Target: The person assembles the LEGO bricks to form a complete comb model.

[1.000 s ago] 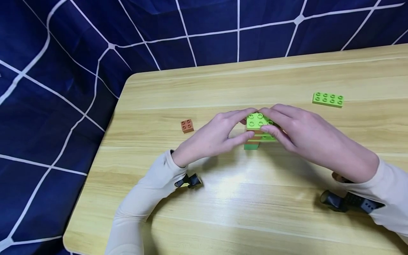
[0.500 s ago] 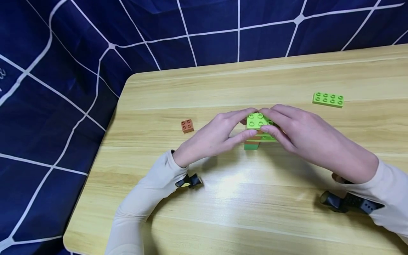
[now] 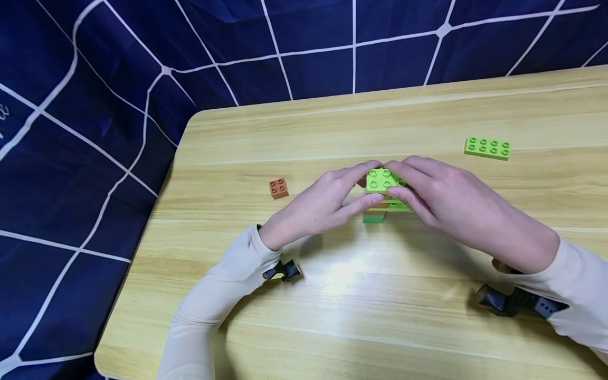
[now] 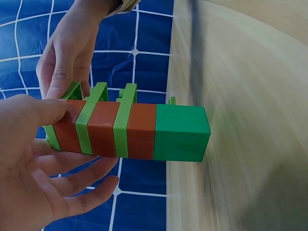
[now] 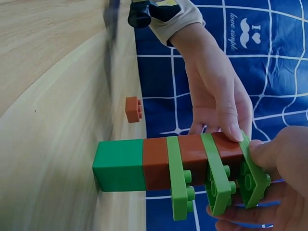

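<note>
A tower of toy building bricks (image 4: 144,134) stands upright on the table. Its base is a dark green block (image 5: 120,166); above it, reddish-brown bricks (image 5: 156,163) alternate with thin lime-green bricks (image 5: 177,178) that overhang on the right. The topmost lime-green brick (image 3: 377,180) shows its studs in the head view. My left hand (image 3: 323,203) pinches the tower's upper left side, thumb on the near face and fingers behind. With its thumb at the near edge and fingers at the far edge, my right hand (image 3: 451,203) pinches the top brick's overhanging part.
A loose reddish-brown brick (image 3: 278,188) lies on the wooden table (image 3: 332,322) left of the tower. Behind the right hand is a loose lime-green brick (image 3: 487,149). A dark blue curtain with white lines (image 3: 313,68) hangs along the table's back and left edges.
</note>
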The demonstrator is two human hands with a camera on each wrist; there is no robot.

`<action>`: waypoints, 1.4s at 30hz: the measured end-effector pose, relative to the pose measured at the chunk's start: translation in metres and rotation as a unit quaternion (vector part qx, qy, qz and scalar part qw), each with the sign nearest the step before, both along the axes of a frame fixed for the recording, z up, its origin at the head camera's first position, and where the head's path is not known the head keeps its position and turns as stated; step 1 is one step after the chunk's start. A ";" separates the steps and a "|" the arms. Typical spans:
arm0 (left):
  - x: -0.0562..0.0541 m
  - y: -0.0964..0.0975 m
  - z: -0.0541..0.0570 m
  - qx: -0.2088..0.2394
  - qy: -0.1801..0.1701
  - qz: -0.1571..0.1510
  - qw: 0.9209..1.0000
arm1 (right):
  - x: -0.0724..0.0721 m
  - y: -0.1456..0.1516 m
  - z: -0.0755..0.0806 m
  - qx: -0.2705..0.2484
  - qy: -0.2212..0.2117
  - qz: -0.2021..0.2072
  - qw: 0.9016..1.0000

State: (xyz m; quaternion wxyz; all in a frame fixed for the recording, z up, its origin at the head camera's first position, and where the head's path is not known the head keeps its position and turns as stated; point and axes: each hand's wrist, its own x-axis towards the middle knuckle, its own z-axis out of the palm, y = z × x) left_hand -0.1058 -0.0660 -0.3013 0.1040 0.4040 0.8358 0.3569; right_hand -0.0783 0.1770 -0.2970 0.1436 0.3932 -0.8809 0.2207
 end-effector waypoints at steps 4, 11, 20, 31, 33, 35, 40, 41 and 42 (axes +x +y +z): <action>0.000 0.001 0.000 -0.004 -0.006 -0.001 1.000 | 0.000 0.000 -0.001 -0.002 0.003 0.001 1.000; 0.000 0.001 -0.001 -0.001 -0.005 0.000 1.000 | -0.001 -0.001 -0.001 -0.007 0.006 0.005 1.000; 0.000 0.001 -0.002 0.002 -0.010 0.001 1.000 | -0.001 -0.002 -0.002 -0.010 0.007 0.004 1.000; 0.001 0.000 -0.001 -0.002 -0.003 0.002 1.000 | 0.000 -0.002 -0.002 -0.008 0.011 0.003 1.000; 0.001 0.000 -0.001 -0.003 -0.004 0.002 1.000 | 0.000 -0.002 -0.002 -0.008 0.010 0.002 1.000; 0.001 0.000 -0.001 -0.003 -0.004 0.002 1.000 | 0.000 -0.002 -0.002 -0.008 0.009 0.001 1.000; 0.001 0.000 -0.001 -0.003 -0.005 0.003 1.000 | 0.000 -0.002 -0.002 -0.009 0.012 0.003 1.000; 0.001 0.000 -0.001 -0.002 -0.005 0.003 1.000 | 0.000 -0.002 -0.002 -0.010 0.013 0.004 1.000; 0.001 0.000 -0.001 -0.001 -0.006 0.003 1.000 | 0.000 -0.002 -0.002 -0.010 0.013 0.004 1.000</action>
